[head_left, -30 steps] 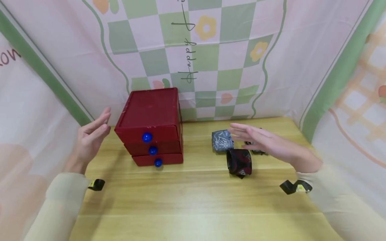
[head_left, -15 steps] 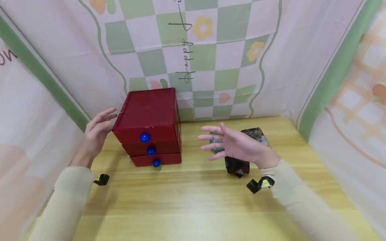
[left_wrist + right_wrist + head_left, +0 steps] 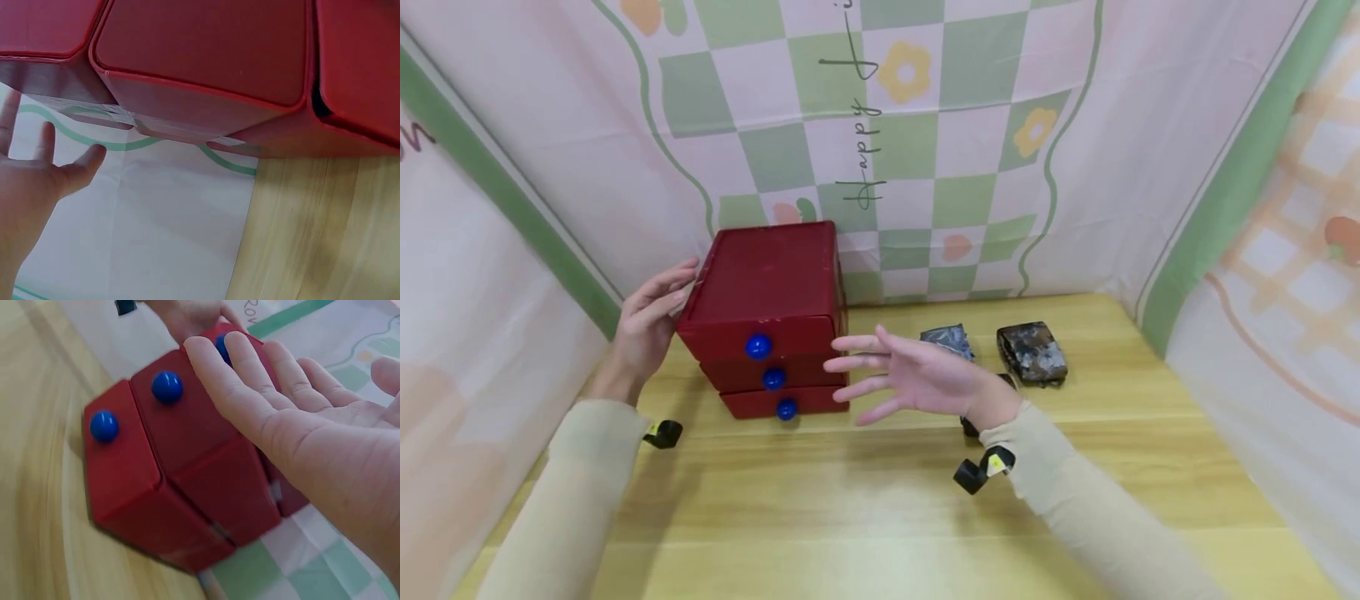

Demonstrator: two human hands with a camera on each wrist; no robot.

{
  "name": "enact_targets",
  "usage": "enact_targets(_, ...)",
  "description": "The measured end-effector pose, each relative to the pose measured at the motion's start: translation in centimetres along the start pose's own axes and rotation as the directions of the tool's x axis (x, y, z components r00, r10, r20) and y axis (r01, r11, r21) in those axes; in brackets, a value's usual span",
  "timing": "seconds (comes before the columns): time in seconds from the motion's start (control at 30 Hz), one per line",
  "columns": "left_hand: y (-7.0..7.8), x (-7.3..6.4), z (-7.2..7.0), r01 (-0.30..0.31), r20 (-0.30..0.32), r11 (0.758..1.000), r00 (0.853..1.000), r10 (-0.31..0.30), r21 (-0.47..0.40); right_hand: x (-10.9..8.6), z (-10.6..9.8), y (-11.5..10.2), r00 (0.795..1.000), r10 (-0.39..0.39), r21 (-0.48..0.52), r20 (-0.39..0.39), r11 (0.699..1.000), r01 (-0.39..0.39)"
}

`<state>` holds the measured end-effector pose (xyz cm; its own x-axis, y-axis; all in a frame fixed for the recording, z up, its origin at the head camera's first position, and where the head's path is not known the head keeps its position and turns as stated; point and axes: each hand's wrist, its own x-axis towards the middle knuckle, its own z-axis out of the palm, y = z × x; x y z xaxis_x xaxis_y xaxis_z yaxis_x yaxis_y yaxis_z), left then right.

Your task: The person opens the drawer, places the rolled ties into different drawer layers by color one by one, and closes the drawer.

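Above the wooden table (image 3: 865, 525), before checked cloth (image 3: 902, 142), hands (image 3: 643, 329) (image 3: 928, 382) spread, empty, near red drawers (image 3: 805, 337).

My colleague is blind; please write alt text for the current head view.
A red three-drawer cabinet with blue ball knobs stands on a wooden table, with a left hand at its left side and an outspread right hand near its front right edge. Dark patterned bundles lie farther right.

Drawer unit (image 3: 767, 279) dk red w/ blue knobs (image 3: 758, 347), cloth (image 3: 902, 146) grn/wht chkd, sleeves (image 3: 1090, 492) beige.
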<state>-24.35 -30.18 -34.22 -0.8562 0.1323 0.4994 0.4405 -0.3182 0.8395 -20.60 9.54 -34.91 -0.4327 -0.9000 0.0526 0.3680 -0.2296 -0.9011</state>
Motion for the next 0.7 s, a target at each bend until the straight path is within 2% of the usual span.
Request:
enact_targets(0.1,-0.1,0.3,0.2,0.005,0.001,1.000,1.000,-0.005,0.006,1.2,0.5,0.4,1.000,0.000,0.035,0.030,0.999,-0.001)
enact_targets(0.27,0.3,0.8,0.6,0.046,-0.004,0.998,0.999,-0.046,0.044,3.2,1.5,0.7,0.998,0.030,0.103,0.052,0.994,-0.035)
enact_targets(0.47,0.7,1.6,0.7,0.068,0.011,0.996,0.998,-0.069,0.064,6.1,3.0,1.5,0.994,0.109,0.151,0.018,0.982,-0.110)
enact_targets(0.7,0.7,1.7,0.6,0.072,0.064,0.986,0.995,-0.082,0.148,9.0,4.3,3.1,0.982,0.187,0.214,-0.032,0.961,-0.176)
